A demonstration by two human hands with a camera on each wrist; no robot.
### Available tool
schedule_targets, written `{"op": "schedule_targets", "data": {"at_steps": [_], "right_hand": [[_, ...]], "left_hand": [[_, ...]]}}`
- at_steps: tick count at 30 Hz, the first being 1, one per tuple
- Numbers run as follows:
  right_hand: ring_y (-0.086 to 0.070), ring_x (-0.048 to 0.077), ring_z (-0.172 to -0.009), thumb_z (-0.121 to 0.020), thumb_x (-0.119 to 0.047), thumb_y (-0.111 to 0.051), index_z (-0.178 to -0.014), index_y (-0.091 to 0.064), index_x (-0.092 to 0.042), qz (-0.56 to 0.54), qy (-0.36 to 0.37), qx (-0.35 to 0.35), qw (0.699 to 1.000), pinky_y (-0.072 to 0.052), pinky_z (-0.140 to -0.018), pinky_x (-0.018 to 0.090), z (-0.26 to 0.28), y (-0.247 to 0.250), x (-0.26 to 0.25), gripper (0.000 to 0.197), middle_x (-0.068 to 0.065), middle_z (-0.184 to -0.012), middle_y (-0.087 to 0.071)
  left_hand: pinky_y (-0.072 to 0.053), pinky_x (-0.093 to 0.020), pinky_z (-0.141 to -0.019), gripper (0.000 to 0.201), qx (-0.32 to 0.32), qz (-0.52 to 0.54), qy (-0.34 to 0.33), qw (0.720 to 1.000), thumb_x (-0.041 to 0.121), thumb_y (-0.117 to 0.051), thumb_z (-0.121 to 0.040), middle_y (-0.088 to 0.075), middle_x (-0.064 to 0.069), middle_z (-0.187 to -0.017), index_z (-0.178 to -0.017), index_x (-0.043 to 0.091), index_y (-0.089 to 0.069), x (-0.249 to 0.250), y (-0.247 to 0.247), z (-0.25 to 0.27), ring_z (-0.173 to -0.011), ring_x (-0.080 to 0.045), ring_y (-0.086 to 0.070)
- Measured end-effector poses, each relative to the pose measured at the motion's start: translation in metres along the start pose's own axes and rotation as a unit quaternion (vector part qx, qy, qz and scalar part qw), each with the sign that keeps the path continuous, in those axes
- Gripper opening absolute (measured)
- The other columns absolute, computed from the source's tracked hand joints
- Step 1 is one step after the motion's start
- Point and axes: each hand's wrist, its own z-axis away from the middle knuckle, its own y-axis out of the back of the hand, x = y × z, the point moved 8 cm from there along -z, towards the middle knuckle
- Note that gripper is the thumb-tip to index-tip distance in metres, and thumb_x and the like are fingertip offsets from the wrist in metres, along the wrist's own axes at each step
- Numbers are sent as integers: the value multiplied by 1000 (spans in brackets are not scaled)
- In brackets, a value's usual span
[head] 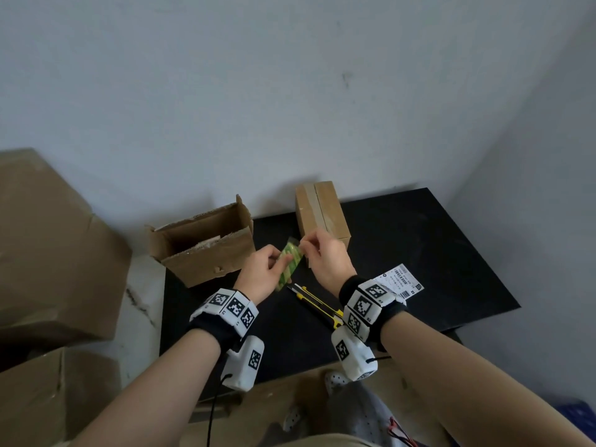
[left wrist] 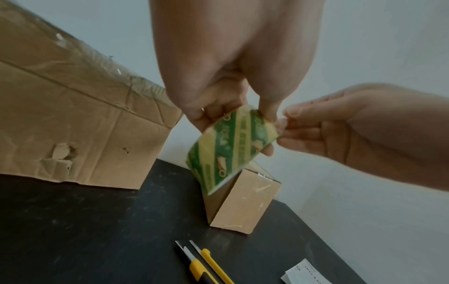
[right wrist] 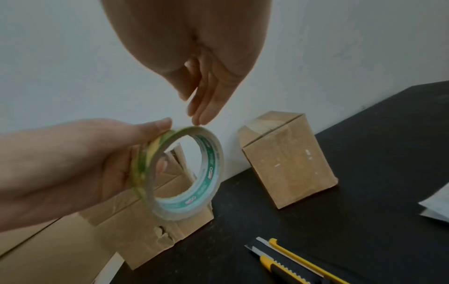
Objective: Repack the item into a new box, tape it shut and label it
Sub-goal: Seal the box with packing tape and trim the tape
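My left hand (head: 263,269) grips a roll of clear tape with a green and yellow core (head: 290,264) above the black table (head: 419,253). In the left wrist view the roll (left wrist: 230,148) hangs edge-on from the fingers. My right hand (head: 319,253) reaches in from the right, and its fairly straight fingertips (right wrist: 199,117) touch the top rim of the roll (right wrist: 209,178). The thumb is held just off the rim, and I see no lifted strip of tape. A small closed cardboard box (head: 322,214) stands behind the hands, against the wall. A printed label (head: 400,280) lies right of my right wrist.
An open, worn cardboard box (head: 203,246) sits at the table's left edge. Two yellow utility knives (head: 317,303) lie on the table under my hands. Large cardboard cartons (head: 54,246) are stacked to the left, and another carton stands below the table's front edge.
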Motion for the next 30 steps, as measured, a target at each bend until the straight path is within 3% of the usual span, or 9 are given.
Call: {"op": "schedule_targets", "data": {"at_steps": [4, 7, 10, 13, 16, 20, 25, 30], "right_hand": [[-61, 6, -82, -87, -24, -64, -92, -59, -17, -41, -70, -14, 997, -50, -70, 18, -2, 3, 19, 10, -5, -87, -63], [-63, 8, -81, -85, -22, -66, -85, -61, -17, -76, -105, 20, 991, -50, -69, 20, -6, 9, 36, 7, -4, -84, -65], [-62, 9, -79, -84, -20, -68, -83, -65, -15, -93, -117, 52, 987, -50, -72, 24, -9, 17, 49, 6, -3, -81, -65], [-64, 10, -83, -85, -20, -67, -84, -65, -15, -111, -129, 65, 983, -52, -79, 26, -12, 29, 56, 5, -3, -83, -67], [-64, 10, -83, -85, -19, -66, -84, -64, -16, -121, -133, 77, 981, -53, -82, 29, -15, 44, 62, 3, -2, -83, -67], [-66, 12, -83, -85, -20, -66, -84, -65, -17, -122, -157, 106, 974, -55, -83, 34, -19, 53, 76, 3, -2, -83, -68], [-67, 12, -78, -85, -19, -66, -79, -66, -18, -159, -226, 176, 945, -57, -79, 33, -24, 66, 104, 6, -1, -80, -70], [-68, 13, -81, -85, -17, -67, -86, -68, -11, -221, -290, 186, 913, -58, -77, 30, -17, 60, 130, 6, 5, -86, -70]], "left_hand": [[-48, -18, -66, 12, -70, 49, 3, 996, 24, -53, -93, -65, 2, -89, -97, 14, -58, -3, -11, 6, -83, -7, -64], [-47, -19, -70, 7, -132, 106, 15, 985, 15, -59, -89, -67, -1, -88, -94, 11, -63, -8, -22, 8, -83, -9, -65], [-53, -19, -63, 10, -111, 70, 10, 991, 20, -65, -86, -68, -6, -84, -86, 11, -64, -11, -24, -1, -74, -10, -69], [-49, -14, -54, 23, -63, -11, 32, 997, 36, -64, -85, -68, -1, -80, -82, 13, -64, -16, -20, -9, -68, -6, -67], [-56, -25, -67, 30, -78, -5, 30, 996, 39, -59, -87, -69, -2, -86, -87, 9, -64, -13, -24, -17, -78, -11, -68], [-49, -23, -60, 32, -40, -104, 23, 993, 46, -58, -87, -64, 1, -77, -75, 16, -61, -15, -20, -34, -72, -9, -63], [-56, -42, -70, 50, 12, -150, 43, 988, 54, -53, -86, -67, -9, -71, -74, 6, -65, -15, -13, -56, -68, -20, -65], [-54, -37, -63, 53, 41, -225, 33, 973, 54, -54, -86, -65, -9, -67, -69, 6, -66, -3, -14, -67, -67, -21, -64]]}}
